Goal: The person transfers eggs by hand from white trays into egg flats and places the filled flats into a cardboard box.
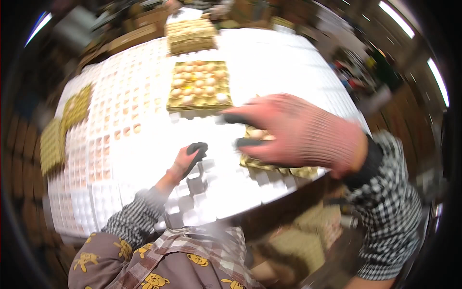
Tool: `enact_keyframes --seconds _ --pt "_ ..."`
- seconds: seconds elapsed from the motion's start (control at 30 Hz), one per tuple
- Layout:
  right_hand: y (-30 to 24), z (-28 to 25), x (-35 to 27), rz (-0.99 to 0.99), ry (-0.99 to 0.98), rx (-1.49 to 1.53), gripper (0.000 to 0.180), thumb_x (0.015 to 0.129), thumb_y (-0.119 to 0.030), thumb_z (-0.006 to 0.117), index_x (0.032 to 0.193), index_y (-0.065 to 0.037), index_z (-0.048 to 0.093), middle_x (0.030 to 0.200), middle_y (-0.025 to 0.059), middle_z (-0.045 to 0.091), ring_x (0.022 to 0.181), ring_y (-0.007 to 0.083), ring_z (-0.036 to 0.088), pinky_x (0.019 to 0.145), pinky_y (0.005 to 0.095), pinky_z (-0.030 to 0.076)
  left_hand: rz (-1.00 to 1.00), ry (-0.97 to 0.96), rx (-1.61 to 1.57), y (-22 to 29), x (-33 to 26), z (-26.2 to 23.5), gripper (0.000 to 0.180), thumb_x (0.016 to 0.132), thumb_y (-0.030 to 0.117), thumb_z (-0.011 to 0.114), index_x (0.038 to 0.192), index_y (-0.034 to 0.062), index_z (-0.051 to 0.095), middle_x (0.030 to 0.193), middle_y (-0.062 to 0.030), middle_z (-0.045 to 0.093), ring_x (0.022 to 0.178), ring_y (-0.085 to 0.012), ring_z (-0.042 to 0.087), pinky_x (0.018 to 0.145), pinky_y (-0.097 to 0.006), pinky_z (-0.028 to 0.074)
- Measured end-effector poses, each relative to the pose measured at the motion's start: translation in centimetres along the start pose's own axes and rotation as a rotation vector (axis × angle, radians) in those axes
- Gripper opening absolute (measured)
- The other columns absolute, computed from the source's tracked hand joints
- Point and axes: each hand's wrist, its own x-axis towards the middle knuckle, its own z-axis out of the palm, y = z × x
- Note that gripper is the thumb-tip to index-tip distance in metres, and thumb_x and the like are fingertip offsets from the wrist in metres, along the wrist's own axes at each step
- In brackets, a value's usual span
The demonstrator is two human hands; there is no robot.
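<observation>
My right hand (293, 130), in a pink knit glove with dark fingertips, hovers blurred over a yellow pulp egg tray (252, 161) at the near right. Its thumb and forefinger are apart. Nothing shows between them except eggs (259, 134) in the tray beneath. My left hand (185, 161), gloved alike, is lower and to the left, above white molded egg trays (195, 185) with vacant cups. Its dark fingertips are drawn together; whether they grip anything cannot be made out. Ahead, a yellow tray (198, 86) holds brown eggs, with a yellow smear among them.
White trays filled with eggs (122, 103) cover the table's left side. Yellow trays (52, 147) lie along the left edge. A tall stack of yellow trays (191, 36) stands at the far side, near another person's hand (219, 10). The table's front edge (284, 195) runs below my right hand.
</observation>
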Motion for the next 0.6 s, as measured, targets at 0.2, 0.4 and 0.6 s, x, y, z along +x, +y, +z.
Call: enact_keyframes --seconds 0.2,0.4,0.6 --pt "22.4 14.6 -11.4 0.615 0.784 0.195 0.051 0.089 -0.016 0.067 0.136 -0.001 0.052 0.130 0.0168 0.058 0.122 0.0265 0.056 0.101 0.0370 0.045 -0.202 0.358 -0.902 -1.3 9.4 -7.5 0.032 0.097 0.034 0.060 0.119 0.0101 0.059 0.096 -0.0096 0.065 0.094 -0.0318 0.065 0.088 -0.044 0.056" --pt "24.1 27.6 -7.4 0.967 0.492 0.929 0.050 0.104 -0.037 0.042 0.139 -0.002 0.049 0.128 0.0107 0.061 0.116 0.0231 0.059 0.097 0.0372 0.047 0.228 0.343 -0.262 -5.6 10.4 -18.0 0.047 0.100 0.029 0.050 0.138 0.0009 0.045 0.132 -0.0146 0.059 0.116 -0.0284 0.060 0.095 -0.039 0.053" --pt "26.4 33.8 -12.8 0.726 0.958 1.661 0.049 0.104 -0.036 0.042 0.138 -0.001 0.047 0.130 0.0103 0.059 0.118 0.0220 0.055 0.102 0.0371 0.043 0.061 0.440 0.744 -7.0 14.9 -16.4 0.053 0.078 0.000 0.074 0.123 0.0034 0.046 0.112 -0.0082 0.068 0.101 -0.0215 0.066 0.090 -0.033 0.052"
